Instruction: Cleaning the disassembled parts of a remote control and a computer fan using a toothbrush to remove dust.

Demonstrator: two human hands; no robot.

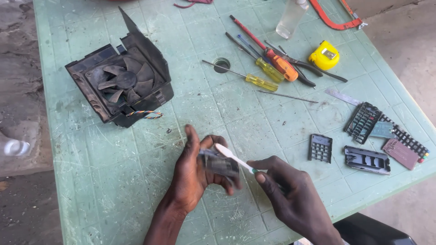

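My left hand (193,174) grips a small dark electronic part (219,164), blurred, just above the pale green table (136,181). In my right hand (290,193) is a white toothbrush (234,157) held by its green-tipped handle. The brush head rests against the top of the part. Both hands are near the table's front edge.
A dusty black cooling fan (122,86) with coloured wires sits at the left. Screwdrivers (268,68), a yellow tape measure (324,55), a clear bottle (290,18) and a red hacksaw (336,20) lie at the back. Black plastic casing pieces (365,159) and circuit boards (400,152) are on the right.
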